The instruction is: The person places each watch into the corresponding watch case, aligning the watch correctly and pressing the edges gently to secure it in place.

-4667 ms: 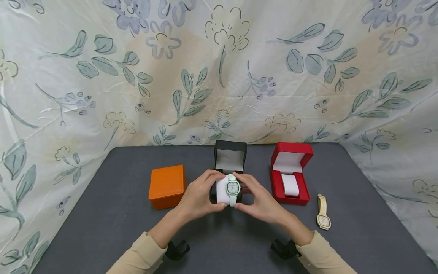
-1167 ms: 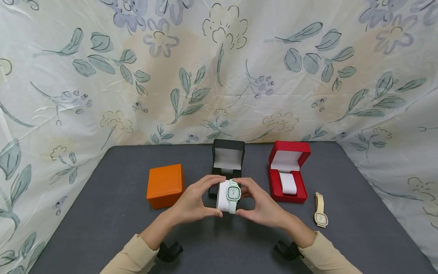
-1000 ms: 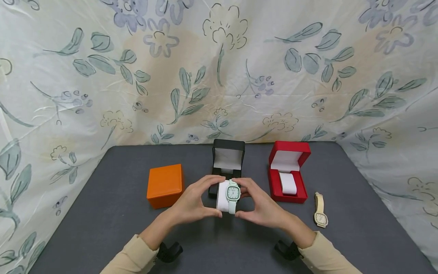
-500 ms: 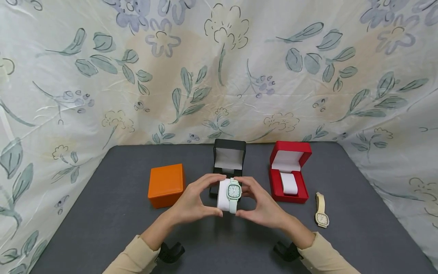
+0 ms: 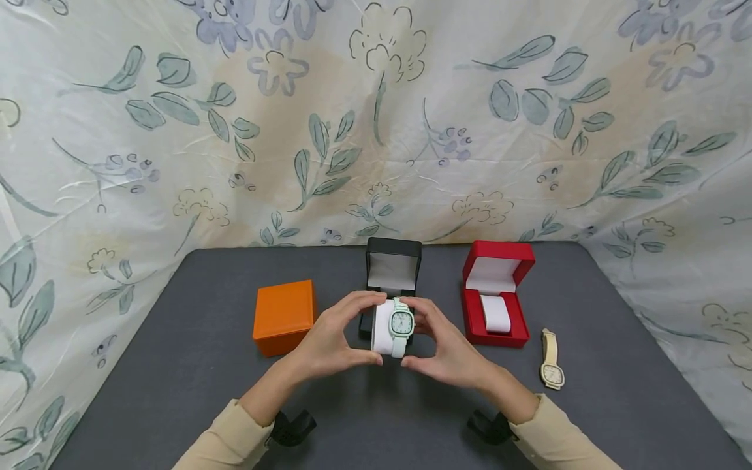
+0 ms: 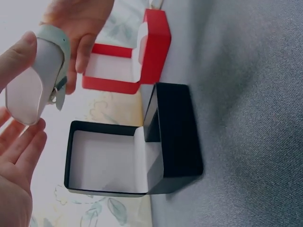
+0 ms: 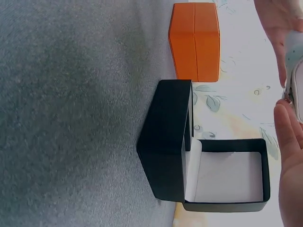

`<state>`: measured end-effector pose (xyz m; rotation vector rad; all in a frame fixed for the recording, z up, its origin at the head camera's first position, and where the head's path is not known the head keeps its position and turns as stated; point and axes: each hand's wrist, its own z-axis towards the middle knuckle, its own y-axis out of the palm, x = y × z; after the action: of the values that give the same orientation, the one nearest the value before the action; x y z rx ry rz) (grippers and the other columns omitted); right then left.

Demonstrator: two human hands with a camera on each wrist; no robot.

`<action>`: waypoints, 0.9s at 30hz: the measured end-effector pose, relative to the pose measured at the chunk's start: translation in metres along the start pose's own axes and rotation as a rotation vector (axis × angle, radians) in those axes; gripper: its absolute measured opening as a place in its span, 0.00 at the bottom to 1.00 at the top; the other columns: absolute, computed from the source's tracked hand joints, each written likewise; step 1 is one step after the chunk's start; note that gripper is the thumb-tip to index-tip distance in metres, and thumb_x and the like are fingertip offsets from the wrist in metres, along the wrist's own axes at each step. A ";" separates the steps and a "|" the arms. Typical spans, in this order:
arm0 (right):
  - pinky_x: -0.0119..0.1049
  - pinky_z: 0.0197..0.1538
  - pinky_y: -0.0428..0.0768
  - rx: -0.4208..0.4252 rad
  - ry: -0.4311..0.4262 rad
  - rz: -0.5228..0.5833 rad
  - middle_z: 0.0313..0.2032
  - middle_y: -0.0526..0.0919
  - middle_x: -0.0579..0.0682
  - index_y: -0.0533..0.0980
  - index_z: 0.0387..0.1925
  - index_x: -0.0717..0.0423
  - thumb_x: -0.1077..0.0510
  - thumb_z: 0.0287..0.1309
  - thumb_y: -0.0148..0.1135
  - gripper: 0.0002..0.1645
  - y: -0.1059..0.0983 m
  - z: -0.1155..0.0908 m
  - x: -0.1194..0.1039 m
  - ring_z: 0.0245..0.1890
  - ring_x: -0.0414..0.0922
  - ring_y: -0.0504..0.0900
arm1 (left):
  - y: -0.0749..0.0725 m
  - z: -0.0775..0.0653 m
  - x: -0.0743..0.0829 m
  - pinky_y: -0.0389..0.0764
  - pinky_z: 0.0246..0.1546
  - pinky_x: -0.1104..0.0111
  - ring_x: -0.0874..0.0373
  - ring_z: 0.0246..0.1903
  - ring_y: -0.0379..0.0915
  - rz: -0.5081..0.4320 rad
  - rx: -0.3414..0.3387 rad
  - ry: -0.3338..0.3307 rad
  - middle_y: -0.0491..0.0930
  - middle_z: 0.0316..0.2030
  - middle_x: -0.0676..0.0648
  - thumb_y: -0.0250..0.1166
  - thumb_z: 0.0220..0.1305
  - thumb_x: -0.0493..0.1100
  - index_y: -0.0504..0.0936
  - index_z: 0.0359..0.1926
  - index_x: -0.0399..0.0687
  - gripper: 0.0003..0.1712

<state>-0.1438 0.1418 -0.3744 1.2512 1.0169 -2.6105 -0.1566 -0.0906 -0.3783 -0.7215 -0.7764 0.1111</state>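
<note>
A mint-green wristwatch (image 5: 402, 324) is strapped round a white watch cushion (image 5: 382, 328), held up in front of the open black watch box (image 5: 394, 251). My left hand (image 5: 329, 336) grips the cushion's left end, thumb on one side and fingers on the other. At the other end my right hand (image 5: 449, 343) holds the watch and cushion between thumb and fingers. In the left wrist view, the strap's buckle (image 6: 60, 84) shows on the cushion's underside. The black box (image 7: 165, 142) stands on the table below the hands.
An open red watch box (image 5: 499, 341) with a white cushion (image 5: 496, 314) stands to the right. Beside it lies a cream-coloured wristwatch (image 5: 552, 365). A closed orange box (image 5: 286, 313) is at the left on the grey table (image 5: 176, 391). Patterned cloth (image 5: 376, 130) hangs behind.
From over the black box, the cushion with the green watch came nearer to me, both hands with it. Over the last half second it rose slightly in the head view. The boxes stayed put.
</note>
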 end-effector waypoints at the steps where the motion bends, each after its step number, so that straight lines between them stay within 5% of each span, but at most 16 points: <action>1: 0.39 0.51 0.77 0.000 -0.004 -0.004 0.56 0.64 0.57 0.54 0.62 0.68 0.71 0.39 0.71 0.49 0.000 0.000 0.000 0.45 0.46 0.75 | 0.000 0.000 0.000 0.70 0.57 0.62 0.58 0.59 0.64 0.009 0.002 0.007 0.66 0.60 0.53 0.77 0.37 0.48 0.66 0.62 0.47 0.48; 27: 0.35 0.50 0.76 0.006 -0.027 -0.101 0.57 0.63 0.58 0.57 0.60 0.66 0.68 0.38 0.72 0.47 -0.001 0.003 -0.002 0.54 0.44 0.63 | 0.014 0.005 -0.004 0.70 0.57 0.60 0.55 0.59 0.64 0.065 0.007 0.104 0.65 0.62 0.47 0.75 0.40 0.50 0.64 0.64 0.47 0.48</action>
<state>-0.1446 0.1404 -0.3708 1.1919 1.0965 -2.6994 -0.1603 -0.0785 -0.3870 -0.7399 -0.6537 0.1339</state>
